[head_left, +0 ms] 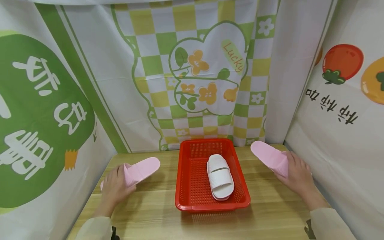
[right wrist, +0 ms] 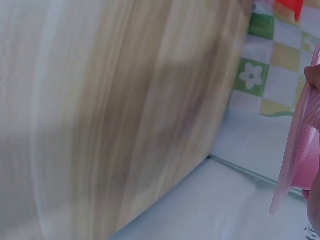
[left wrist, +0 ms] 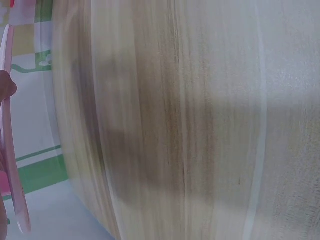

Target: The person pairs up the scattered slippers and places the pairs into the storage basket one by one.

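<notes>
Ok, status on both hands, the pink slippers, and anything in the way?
Left hand gripping one pink slipper; right hand gripping a second pink slipper. White slipper in red basket. No obstacle seen between either hand and basket.

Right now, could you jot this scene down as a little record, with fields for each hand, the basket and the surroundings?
Left hand: the person's left hand grips a pink slide slipper, left of the basket
Right hand: the person's right hand grips a matching pink slipper, right of the basket
Basket: red plastic basket, between the hands
Basket contents: white slide slipper, possibly with another beneath
Surface: wood-grain table
Backdrop: checkered cloth reading "Lucky"
</notes>
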Demonstrator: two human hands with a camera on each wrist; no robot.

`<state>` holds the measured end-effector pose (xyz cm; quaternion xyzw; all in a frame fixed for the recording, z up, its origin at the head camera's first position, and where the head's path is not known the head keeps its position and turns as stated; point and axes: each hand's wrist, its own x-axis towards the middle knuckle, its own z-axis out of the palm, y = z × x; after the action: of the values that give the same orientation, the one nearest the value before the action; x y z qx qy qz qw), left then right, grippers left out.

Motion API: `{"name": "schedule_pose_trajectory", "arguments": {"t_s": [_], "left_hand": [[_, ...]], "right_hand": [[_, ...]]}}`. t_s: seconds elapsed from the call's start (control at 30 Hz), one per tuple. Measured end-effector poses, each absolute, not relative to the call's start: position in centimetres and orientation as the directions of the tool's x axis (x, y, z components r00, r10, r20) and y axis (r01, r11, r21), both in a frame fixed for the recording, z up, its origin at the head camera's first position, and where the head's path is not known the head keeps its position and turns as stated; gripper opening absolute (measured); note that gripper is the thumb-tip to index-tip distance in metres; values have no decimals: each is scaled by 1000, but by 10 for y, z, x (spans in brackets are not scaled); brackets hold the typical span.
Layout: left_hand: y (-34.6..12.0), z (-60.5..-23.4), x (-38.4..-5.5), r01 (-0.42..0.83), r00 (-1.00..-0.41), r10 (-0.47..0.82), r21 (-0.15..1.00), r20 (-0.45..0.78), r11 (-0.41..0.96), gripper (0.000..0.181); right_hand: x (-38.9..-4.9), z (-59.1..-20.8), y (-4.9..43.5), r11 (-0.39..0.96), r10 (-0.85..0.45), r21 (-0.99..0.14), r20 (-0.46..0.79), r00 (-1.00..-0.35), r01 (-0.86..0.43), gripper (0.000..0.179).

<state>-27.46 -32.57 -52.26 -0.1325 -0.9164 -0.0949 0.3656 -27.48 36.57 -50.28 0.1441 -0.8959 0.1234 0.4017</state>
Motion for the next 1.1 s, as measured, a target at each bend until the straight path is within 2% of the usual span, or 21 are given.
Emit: {"name": "schedule_pose_trajectory", "arguments": {"t_s": [0.57, 0.8, 1.1], "left_hand": [[-321, -506, -278, 313, -667, 191, 37, 720, 949, 93], [-315, -496, -279, 339, -643, 204, 35, 738, 940, 95], [-306, -485, -283, 378, -568, 242, -12, 786, 926, 93]], "right_hand": [[-278, -476, 338, 896, -244, -39, 789, -563, -443, 84], [-276, -466, 326, 883, -266, -42, 777, -571, -468, 84], [-275, -452, 310, 871, -308, 9, 789, -532, -492, 83]]}}
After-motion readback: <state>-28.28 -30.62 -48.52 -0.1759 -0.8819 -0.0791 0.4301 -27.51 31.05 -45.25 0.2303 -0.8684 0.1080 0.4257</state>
